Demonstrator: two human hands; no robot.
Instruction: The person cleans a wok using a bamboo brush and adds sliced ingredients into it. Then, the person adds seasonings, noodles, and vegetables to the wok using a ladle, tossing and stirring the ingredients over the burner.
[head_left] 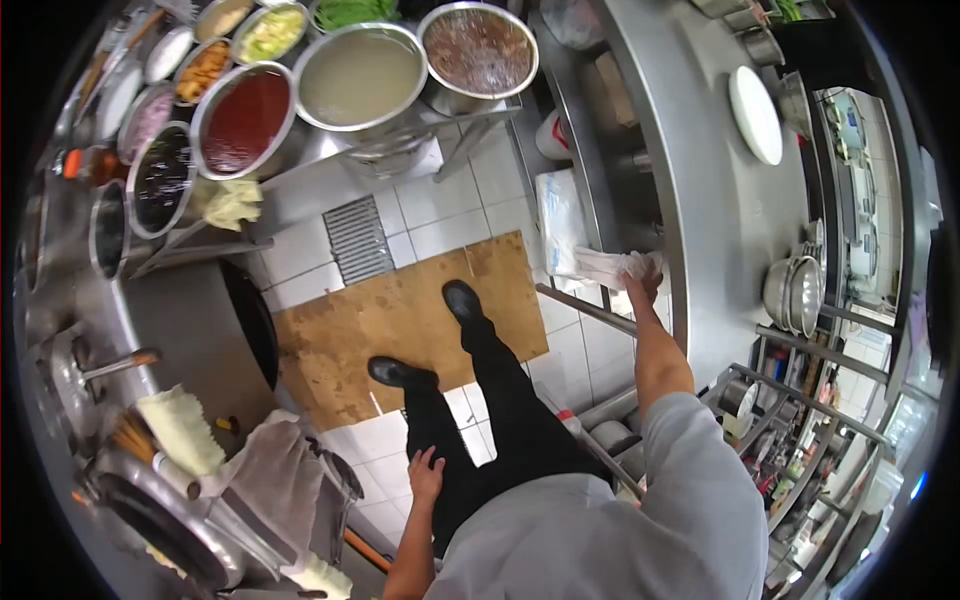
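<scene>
My right hand (643, 277) reaches under the edge of the steel counter (690, 180), its fingers closed on a crumpled white cloth or plastic (598, 265). That white material runs left to a white package (562, 222) at the lower shelf. My left hand (426, 476) hangs beside my left thigh with its fingers apart and nothing in it. A white plate (755, 115) lies on the counter, farther forward than my right hand.
Steel bowls of red sauce (247, 120), cloudy liquid (360, 78) and brown food (478, 52) stand at the front left. Pans and cloths (275, 480) are at the lower left. Stacked bowls (795, 295) sit right. Brown cardboard (400, 320) covers floor tiles by a drain grate (357, 240).
</scene>
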